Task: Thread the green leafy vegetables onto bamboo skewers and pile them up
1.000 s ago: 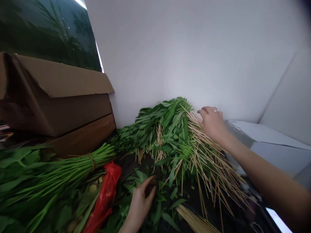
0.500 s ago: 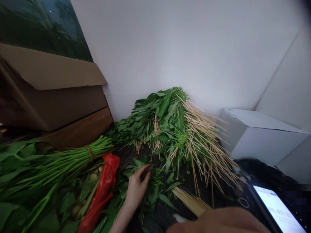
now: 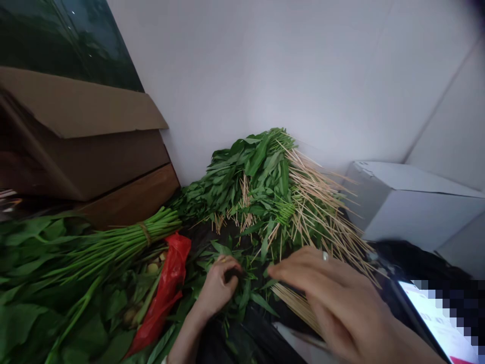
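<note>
My left hand (image 3: 219,287) rests low among loose leafy green stems (image 3: 246,301), its fingers curled toward the thumb; whatever lies between them is hidden. Over a bundle of thin wooden skewers (image 3: 295,303) hovers my right hand (image 3: 341,296), with a ring on one finger. Its fingers stretch out to the left, the thumb lies lower, and nothing shows in its grasp. Behind both hands rises a pile of leafy greens (image 3: 261,156) threaded on skewers, whose bare sticks (image 3: 326,202) fan out to the right.
At left lie a tied bunch of green stems (image 3: 125,237) and a red plastic bag (image 3: 162,293). A cardboard box (image 3: 106,162) stands behind them. To the right are a white box (image 3: 428,207), black plastic (image 3: 417,260) and a lit phone (image 3: 424,318). A pale wall (image 3: 284,65) closes the back.
My right hand has come up and forward from the bottom edge, over the skewer bundle. The fingers of my left hand have curled in more, near the same spot. The view has shifted slightly.
</note>
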Demonstrator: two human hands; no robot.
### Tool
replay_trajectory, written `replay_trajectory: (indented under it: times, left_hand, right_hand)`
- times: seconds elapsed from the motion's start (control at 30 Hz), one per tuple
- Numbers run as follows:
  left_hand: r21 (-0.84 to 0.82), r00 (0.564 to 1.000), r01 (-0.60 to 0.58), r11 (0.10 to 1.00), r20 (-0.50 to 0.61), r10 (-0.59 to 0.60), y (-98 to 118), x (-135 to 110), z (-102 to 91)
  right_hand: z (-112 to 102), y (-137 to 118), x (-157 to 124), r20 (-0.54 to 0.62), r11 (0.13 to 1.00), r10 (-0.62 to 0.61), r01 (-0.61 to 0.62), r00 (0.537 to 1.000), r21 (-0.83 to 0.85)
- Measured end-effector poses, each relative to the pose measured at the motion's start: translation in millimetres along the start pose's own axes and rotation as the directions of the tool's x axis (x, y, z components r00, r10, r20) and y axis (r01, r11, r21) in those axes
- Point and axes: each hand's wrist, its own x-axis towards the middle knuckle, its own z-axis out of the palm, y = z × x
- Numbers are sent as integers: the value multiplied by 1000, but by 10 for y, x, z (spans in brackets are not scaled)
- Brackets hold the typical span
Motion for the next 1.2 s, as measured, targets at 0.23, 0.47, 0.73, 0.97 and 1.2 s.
replay_trajectory:
  times: [0.23, 0.47, 0.73, 0.97, 1.2]
  left_hand:
    - [114, 983, -42, 993, 185, 20, -33, 5, 42]
    - [142, 985, -21, 990, 171, -4, -81, -6, 90]
    - [219, 976, -48, 975, 217, -1, 30, -22, 108]
    - [175, 978, -79, 981, 206, 42, 80, -43, 139]
    - [57, 986, -74, 996, 153, 64, 64, -48, 174]
  right_hand:
    - [614, 805, -293, 200, 935, 355, -348, 913, -69]
    - [985, 899, -541, 344, 876, 461, -358, 818, -323]
    - [1076, 853, -536, 349, 823, 495, -300, 796, -482]
    - [1088, 834, -544, 324, 807, 514, -320, 794, -496]
    - [1156, 811, -548, 330, 795, 535, -331, 778, -508]
